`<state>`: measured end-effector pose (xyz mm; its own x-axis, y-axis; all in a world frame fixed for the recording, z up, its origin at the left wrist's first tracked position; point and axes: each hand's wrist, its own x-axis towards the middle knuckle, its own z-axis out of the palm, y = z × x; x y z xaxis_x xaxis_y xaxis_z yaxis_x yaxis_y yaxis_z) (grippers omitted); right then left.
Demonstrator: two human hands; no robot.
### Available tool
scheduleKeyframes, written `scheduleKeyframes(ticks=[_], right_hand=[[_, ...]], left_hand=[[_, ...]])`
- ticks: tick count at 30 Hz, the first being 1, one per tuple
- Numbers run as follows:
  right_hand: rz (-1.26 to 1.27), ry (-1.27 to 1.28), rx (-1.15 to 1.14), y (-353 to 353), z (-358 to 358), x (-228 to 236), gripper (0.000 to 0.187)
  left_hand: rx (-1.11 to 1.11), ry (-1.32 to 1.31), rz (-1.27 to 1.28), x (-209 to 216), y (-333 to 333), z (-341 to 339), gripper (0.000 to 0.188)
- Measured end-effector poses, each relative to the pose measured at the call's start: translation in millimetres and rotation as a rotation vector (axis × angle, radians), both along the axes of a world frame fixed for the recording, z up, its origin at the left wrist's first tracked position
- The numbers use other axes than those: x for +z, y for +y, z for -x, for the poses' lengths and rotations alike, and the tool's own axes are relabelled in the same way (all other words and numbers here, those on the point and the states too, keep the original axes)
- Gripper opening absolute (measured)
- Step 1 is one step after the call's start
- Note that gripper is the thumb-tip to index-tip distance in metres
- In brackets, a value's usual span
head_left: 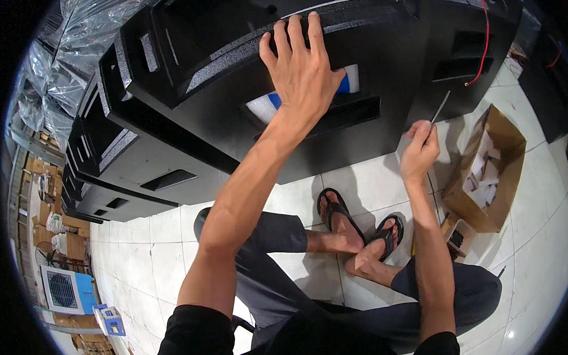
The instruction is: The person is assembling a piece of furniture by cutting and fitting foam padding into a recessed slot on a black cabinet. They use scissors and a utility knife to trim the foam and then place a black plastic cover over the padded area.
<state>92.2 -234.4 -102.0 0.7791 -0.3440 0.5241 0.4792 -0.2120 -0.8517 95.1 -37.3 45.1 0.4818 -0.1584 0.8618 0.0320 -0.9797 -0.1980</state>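
The left hand (pixel 302 73) is laid against a black cabinet (pixel 386 67), its fingers parted and stretched up to the grey-edged rim, its thumb held out to the side; nothing is seen to be grasped by it. By the heel of that hand a white and blue patch (pixel 353 78) is partly covered, with both of its ends left showing. Just below the patch, beneath the hand, a dark slot (pixel 350 114) is cut into the cabinet.

A thin rod (pixel 442 107) is held in the right hand (pixel 421 151), fingers closed around its lower end, tip pointed up and away; whether a handle is hidden in the fist cannot be told. Above the rod's tip, apart from it, a red wire (pixel 487 39) is hung before a black face with cutouts. To the right of the right hand, near it, an open carton (pixel 511 147) is set on the tiled floor (pixel 136 258), with white pieces (pixel 484 170) heaped inside. Below this hand, a smaller box (pixel 460 237) is partly hidden by the forearm.

To the left of the left hand, more black cabinets (pixel 170 156) are lined up, and clear sheeting (pixel 73 66) is draped behind them. Below and between the hands, black sandals (pixel 341 203) are worn on crossed feet.
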Motion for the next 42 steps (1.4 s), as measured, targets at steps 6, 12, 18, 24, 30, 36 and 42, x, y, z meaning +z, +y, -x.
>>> scheduleKeyframes(ticks=[6,12,18,24,30,36,42], right_hand=[[0.138,0.309,0.124,4,42,-5,0.044],[0.388,0.311,0.257,4,65,27,0.047],[0.606,0.117,0.352,18,68,42,0.038],[1.016,-0.348,0.274,39,34,79,0.036],[1.259,-0.489,0.164,33,-7,112,0.039],[1.265,-0.602,0.202,31,-37,114,0.030],[1.346,-0.615,0.121,43,-50,113,0.034]], left_hand=[[0.066,0.072,-0.005,8,-4,9,0.094],[-0.049,0.205,-0.148,28,32,53,0.091],[-0.030,-0.004,0.139,13,79,126,0.046],[-0.147,-0.007,0.512,-28,54,125,0.019],[-0.202,0.067,0.866,-49,20,104,0.021],[-0.491,0.217,1.417,-55,-7,73,0.026],[-0.319,0.010,0.543,-79,-1,63,0.037]])
